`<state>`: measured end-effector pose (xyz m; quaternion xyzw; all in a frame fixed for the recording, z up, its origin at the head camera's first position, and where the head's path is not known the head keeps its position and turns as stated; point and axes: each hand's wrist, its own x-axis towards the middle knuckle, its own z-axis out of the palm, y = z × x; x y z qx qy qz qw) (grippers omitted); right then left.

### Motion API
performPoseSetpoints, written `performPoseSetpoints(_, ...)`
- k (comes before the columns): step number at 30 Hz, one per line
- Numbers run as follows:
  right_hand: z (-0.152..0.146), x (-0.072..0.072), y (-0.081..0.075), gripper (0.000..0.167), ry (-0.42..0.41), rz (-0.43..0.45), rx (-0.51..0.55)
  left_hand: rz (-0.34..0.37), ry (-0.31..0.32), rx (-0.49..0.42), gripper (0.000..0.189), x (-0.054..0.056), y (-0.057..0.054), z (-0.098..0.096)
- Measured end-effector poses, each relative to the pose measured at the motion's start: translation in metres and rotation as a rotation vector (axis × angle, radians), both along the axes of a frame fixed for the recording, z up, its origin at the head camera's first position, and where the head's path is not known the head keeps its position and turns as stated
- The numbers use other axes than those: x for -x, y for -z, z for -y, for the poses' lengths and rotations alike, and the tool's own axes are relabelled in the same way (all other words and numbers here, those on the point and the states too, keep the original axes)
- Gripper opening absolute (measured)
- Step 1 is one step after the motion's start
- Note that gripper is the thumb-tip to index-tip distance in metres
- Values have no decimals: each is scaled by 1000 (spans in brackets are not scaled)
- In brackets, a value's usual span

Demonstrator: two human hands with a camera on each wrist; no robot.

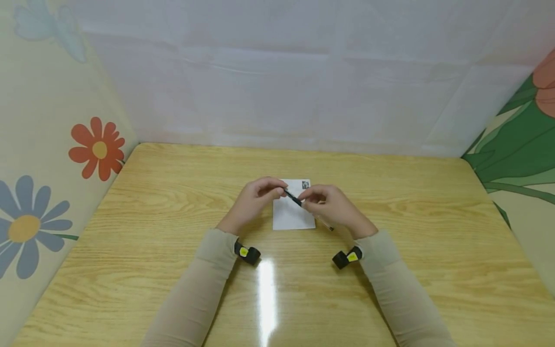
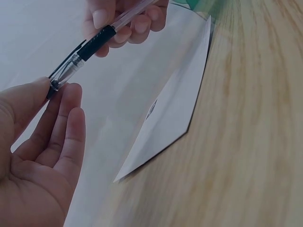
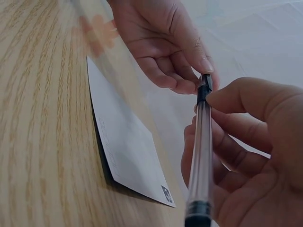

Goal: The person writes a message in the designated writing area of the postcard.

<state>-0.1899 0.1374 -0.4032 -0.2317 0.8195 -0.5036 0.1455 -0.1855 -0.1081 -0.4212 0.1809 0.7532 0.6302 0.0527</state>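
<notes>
Both hands hold a gel pen point(image 1: 293, 198) with a clear barrel and a black grip, raised over a white envelope-like paper point(image 1: 292, 217). My left hand point(image 1: 258, 196) pinches the clear cap point(image 2: 68, 71) with its black clip between thumb and fingertips. The cap covers the pen's writing end. My right hand point(image 1: 330, 205) grips the pen around the black grip section, thumb on one side and fingers on the other. The pen's black rear end point(image 3: 198, 217) points back toward the right wrist. A small dark stamp-like picture point(image 1: 305, 184) marks the paper's far right corner.
The wood-grain table point(image 1: 173, 193) ends at a white sheet-covered wall point(image 1: 260, 86) behind. Flower-painted panels point(image 1: 26, 226) border the left and right sides. Each wrist wears a black strap-on camera point(image 1: 249, 254). A light glare lies on the near tabletop.
</notes>
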Motion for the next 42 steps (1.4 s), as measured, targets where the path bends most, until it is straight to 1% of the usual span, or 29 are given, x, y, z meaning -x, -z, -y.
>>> performPoseSetpoints(5, 0, 1, 1, 16, -2, 24, 18, 28, -11, -17, 28, -1, 0, 1)
performPoseSetpoints(10, 0, 1, 0, 17, 12, 44, 41, 31, -20, -32, 29, 0, -1, 1)
performPoseSetpoints(17, -1, 2, -1, 17, 14, 27, 86, 65, -44, -66, 30, -1, -3, 2)
performPoseSetpoints(22, -2, 4, 1, 18, 50, 30, 105, 94, -56, -115, 33, -1, -5, 4)
performPoseSetpoints(26, -3, 5, 4, 18, 94, 24, 137, 110, -65, -178, 34, 0, -4, 5)
performPoseSetpoints(31, -2, 5, 5, 16, 144, -18, 188, 133, -99, -289, 31, 0, -5, 4)
performPoseSetpoints(36, 0, 4, 5, 18, 131, -28, 291, 194, -145, -439, 33, 0, -7, 2)
performPoseSetpoints(39, 1, 3, 5, 18, 143, -20, 313, 215, -170, -494, 29, -1, -7, 0)
performPoseSetpoints(42, 2, 2, 6, 18, 157, 3, 327, 218, -189, -533, 23, -2, -7, -1)
